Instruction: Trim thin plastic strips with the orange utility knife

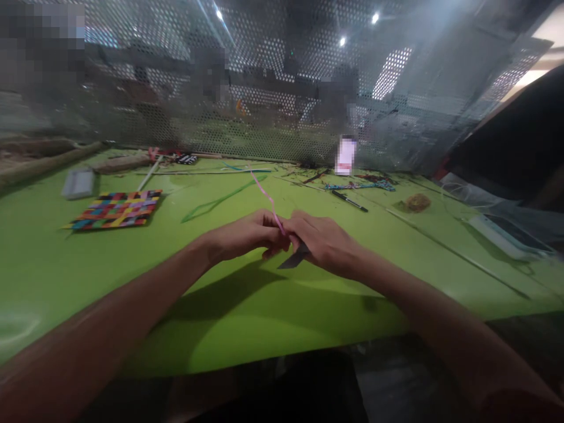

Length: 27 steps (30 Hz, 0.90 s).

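Observation:
My left hand [253,234] and my right hand [321,238] meet above the green table [211,346], fingers closed. A thin pink strip [265,192] runs from between them toward the back of the table. My left fingers pinch the pink strip where it enters the hands. Out of the underside of my right hand sticks a dark grey, flat piece with a pointed end [292,259], perhaps a blade or folded strip; its other end is hidden in the fingers. A loop of green strip [220,201] lies just beyond my left hand.
A multicoloured woven mat [117,210] and a pale box [79,183] lie at left. A black marker [349,201], blue strips [361,184] and a lit phone [345,155] are farther back. A long thin stick [456,252] and a white device [506,235] lie at right. Perforated mesh rises behind.

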{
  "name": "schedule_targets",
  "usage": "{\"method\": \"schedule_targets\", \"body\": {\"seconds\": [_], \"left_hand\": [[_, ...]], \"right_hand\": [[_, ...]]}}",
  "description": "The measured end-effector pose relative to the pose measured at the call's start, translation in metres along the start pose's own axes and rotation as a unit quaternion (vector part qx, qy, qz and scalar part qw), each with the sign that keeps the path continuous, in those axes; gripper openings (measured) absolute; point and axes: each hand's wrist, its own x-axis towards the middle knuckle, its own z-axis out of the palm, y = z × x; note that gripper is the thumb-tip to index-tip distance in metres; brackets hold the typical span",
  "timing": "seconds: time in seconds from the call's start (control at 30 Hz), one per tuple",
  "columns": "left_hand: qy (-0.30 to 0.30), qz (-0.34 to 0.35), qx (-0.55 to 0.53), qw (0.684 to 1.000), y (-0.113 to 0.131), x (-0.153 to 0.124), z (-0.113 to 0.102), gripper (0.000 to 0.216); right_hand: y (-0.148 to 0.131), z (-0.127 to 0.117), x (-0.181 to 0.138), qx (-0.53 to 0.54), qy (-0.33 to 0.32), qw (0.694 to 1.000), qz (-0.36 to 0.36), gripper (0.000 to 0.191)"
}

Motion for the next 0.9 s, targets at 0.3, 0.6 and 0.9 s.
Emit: {"method": "schedule_targets", "body": {"seconds": [0.3, 0.6, 0.9], "left_hand": [[-0.004, 0.005, -0.064, 0.998, -0.005, -0.001, 0.004, 0.007], [0.011, 0.001, -0.114, 0.993, -0.004, 0.000, 0.002, 0.003], [0.006, 0.008, -0.048, 0.999, -0.005, 0.001, 0.000, 0.005]], "right_hand": [[0.009, -0.025, 0.000, 0.175, 0.060, 0.974, -0.131, 0.007], [0.014, -0.020, 0.000, 0.232, 0.068, 0.961, -0.138, 0.006], [0.004, -0.014, -0.001, 0.160, 0.015, 0.981, -0.107, 0.006]]}}
